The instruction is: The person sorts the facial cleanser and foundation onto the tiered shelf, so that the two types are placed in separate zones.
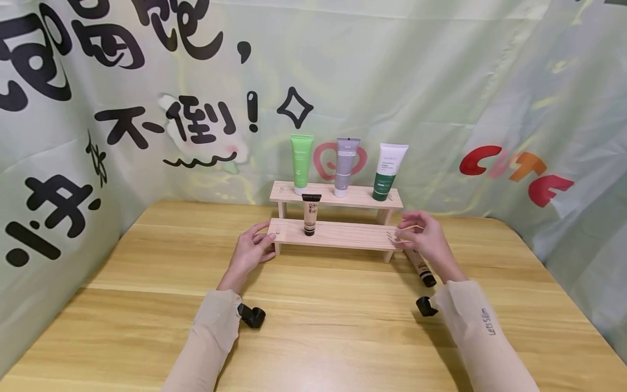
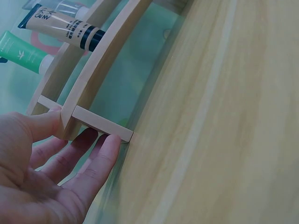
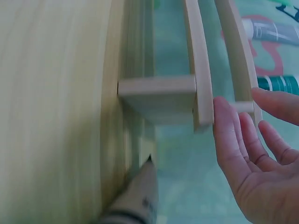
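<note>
A two-step wooden shelf (image 1: 343, 234) stands at the middle of the table. My left hand (image 1: 252, 247) is at the lower step's left end; the thumb lies against the plank and the straight fingers (image 2: 88, 163) touch the leg (image 2: 100, 123). My right hand (image 1: 423, 237) is at the right end, fingers relaxed, fingertips (image 3: 222, 112) at the plank's edge (image 3: 203, 93). A beige tube with a black cap (image 1: 311, 215) stands on the lower step. A green tube (image 1: 301, 163), a grey tube (image 1: 345, 166) and a white-and-green tube (image 1: 388, 171) stand on the upper step.
Another beige tube (image 1: 422, 268) lies flat on the wooden table (image 1: 318, 326) under my right wrist, close to the shelf's right leg. A printed cloth backdrop (image 1: 441, 98) closes in the back and both sides. Black camera mounts (image 1: 252, 316) sit on my wrists.
</note>
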Demonstrator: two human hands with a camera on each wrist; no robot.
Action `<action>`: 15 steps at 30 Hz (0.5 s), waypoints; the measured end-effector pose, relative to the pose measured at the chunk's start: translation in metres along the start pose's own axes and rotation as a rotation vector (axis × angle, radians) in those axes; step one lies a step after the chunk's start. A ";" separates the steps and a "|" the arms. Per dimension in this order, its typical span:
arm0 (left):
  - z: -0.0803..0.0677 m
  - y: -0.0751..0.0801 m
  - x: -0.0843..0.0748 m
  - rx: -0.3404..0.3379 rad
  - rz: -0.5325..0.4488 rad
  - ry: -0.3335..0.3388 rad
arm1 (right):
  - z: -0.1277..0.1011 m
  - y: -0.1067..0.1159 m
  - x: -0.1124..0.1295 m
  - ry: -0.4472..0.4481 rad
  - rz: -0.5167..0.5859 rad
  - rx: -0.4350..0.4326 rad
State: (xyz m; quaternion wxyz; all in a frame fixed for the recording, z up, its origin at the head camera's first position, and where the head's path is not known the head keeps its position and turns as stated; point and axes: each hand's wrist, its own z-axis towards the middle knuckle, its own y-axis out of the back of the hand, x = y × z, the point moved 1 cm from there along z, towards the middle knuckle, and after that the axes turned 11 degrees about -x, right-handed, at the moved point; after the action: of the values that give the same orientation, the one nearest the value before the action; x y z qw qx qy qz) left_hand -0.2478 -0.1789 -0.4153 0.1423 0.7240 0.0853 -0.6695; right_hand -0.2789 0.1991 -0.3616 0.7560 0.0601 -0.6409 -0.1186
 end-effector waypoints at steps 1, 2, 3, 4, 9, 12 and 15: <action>0.000 0.000 0.000 0.002 0.003 0.000 | -0.001 0.004 -0.001 0.007 -0.030 -0.010; 0.000 -0.001 0.000 0.003 0.002 0.001 | -0.001 0.008 -0.003 0.010 -0.051 -0.019; 0.000 -0.001 0.000 0.004 0.002 0.002 | -0.002 0.012 -0.004 0.010 -0.065 -0.026; -0.001 0.000 0.000 0.004 0.002 0.001 | -0.002 0.015 -0.006 0.010 -0.083 -0.032; -0.001 0.000 0.000 0.002 -0.001 0.001 | -0.002 0.029 -0.016 -0.025 -0.125 -0.028; -0.001 0.000 -0.001 0.001 0.001 0.006 | -0.003 0.036 -0.022 -0.037 -0.158 -0.009; -0.001 0.000 0.000 0.002 0.001 0.006 | -0.004 0.042 -0.027 -0.043 -0.183 0.011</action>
State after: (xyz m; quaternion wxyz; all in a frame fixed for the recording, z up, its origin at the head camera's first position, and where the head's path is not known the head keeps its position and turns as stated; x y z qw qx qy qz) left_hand -0.2465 -0.1784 -0.4149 0.1417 0.7262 0.0847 -0.6674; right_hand -0.2749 0.2465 -0.3773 0.7278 0.1201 -0.6494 -0.1847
